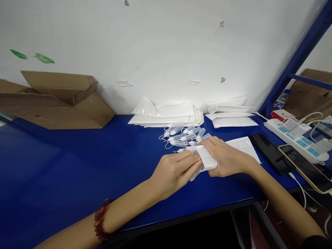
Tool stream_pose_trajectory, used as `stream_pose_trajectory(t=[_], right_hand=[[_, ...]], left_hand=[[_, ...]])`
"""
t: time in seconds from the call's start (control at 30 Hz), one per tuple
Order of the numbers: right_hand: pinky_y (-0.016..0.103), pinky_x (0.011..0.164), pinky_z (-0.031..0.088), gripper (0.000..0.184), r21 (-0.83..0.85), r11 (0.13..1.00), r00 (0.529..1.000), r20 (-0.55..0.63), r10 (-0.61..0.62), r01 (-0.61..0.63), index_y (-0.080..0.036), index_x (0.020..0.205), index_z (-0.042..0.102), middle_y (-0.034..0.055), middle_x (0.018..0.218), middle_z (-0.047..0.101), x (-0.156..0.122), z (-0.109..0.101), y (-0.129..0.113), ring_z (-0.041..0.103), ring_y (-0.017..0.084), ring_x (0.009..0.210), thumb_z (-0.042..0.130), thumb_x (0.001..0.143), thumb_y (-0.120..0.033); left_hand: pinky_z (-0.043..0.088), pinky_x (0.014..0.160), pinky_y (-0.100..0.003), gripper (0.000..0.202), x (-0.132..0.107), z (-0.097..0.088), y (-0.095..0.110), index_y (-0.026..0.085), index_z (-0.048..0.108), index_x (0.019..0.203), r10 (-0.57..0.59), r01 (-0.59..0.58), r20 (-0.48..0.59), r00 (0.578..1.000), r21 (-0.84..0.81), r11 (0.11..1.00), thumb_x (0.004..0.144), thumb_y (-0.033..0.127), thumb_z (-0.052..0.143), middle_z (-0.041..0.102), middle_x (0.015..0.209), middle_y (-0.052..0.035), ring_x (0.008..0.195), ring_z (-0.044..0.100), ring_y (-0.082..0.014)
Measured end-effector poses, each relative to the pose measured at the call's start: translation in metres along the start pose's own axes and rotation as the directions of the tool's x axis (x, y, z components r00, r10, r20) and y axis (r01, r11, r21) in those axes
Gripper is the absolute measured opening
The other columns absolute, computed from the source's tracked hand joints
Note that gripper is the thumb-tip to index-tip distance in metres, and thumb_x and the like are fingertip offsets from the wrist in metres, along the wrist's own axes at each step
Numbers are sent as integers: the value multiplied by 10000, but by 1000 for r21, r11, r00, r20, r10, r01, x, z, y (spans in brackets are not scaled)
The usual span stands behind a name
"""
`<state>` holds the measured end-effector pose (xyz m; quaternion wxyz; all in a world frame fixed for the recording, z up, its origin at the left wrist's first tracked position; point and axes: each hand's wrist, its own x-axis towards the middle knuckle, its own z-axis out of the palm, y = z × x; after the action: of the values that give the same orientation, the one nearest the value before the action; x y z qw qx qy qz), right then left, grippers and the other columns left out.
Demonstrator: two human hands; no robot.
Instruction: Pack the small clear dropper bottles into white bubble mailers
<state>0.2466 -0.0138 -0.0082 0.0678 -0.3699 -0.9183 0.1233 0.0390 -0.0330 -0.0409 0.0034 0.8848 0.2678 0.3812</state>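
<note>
Easiest lane is running on the left: bare blue desk is stretching between the left hand and the cardboard box, and a narrower strip is running along the front edge. Straight ahead it's jammed tbh, small bottles are crowding the way, stacked white packets are sitting behind, and the wall is blocking the back. Right side's cramped too: a black phone and power strip are hogging it.
</note>
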Motion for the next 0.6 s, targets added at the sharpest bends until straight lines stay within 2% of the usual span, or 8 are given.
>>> stream_pose_trajectory(t=[0.1, 0.2, 0.3, 0.4, 0.5, 0.6], right_hand=[[451, 844, 459, 568, -5, 1000, 1000, -2, 14, -14, -130, 1169, 454, 123, 1077, 494, 0, 0, 1, 474, 276, 974, 687, 665, -251], [449, 849, 461, 552, -19, 1000, 1000, 14, -9, 9, -127, 1152, 460, 128, 1088, 496, 1, 5, 1, 473, 279, 985, 682, 663, -256], [454, 843, 464, 551, -38, 999, 999, 31, -23, 24, -119, 1155, 459, 136, 1095, 493, 3, 12, 1, 470, 284, 983, 670, 668, -269], [455, 844, 462, 570, -44, 998, 999, 18, -32, 33, -114, 1176, 452, 142, 1105, 488, 3, 16, 1, 465, 289, 1000, 663, 672, -276], [448, 836, 461, 574, -26, 999, 999, 13, -32, 33, -118, 1178, 451, 135, 1095, 483, 3, 15, 0, 467, 282, 990, 663, 669, -278], [433, 817, 460, 584, -3, 1000, 1000, 24, -17, 17, -122, 1183, 453, 120, 1070, 481, 4, 14, -2, 471, 264, 949, 670, 665, -279]], left_hand=[[426, 566, -205, 194, -3, 2, -3, 156, 668, 921, -1, 5, 134, 991, -33, 999, 951, 160, 476, 685, 818, -25, 655, 629, -115], [369, 519, -206, 224, -5, 4, -4, 164, 659, 875, -57, 76, 257, 965, -65, 995, 943, 141, 446, 644, 721, 5, 584, 585, -106], [317, 506, -203, 233, -4, 5, 0, 153, 609, 746, -153, 198, 307, 939, -119, 973, 904, 99, 447, 570, 629, 24, 529, 502, -88], [268, 502, -205, 276, -1, 5, 5, 151, 467, 594, -218, 304, 361, 907, -200, 931, 848, 52, 427, 462, 549, 44, 495, 405, -70], [234, 493, -210, 279, 2, 5, 9, 157, 350, 546, -254, 396, 441, 861, -265, 879, 778, 13, 408, 360, 503, 58, 470, 324, -60], [217, 478, -208, 273, 4, 3, 11, 161, 328, 541, -254, 444, 484, 838, -331, 832, 762, 25, 412, 303, 489, 65, 467, 270, -60]])
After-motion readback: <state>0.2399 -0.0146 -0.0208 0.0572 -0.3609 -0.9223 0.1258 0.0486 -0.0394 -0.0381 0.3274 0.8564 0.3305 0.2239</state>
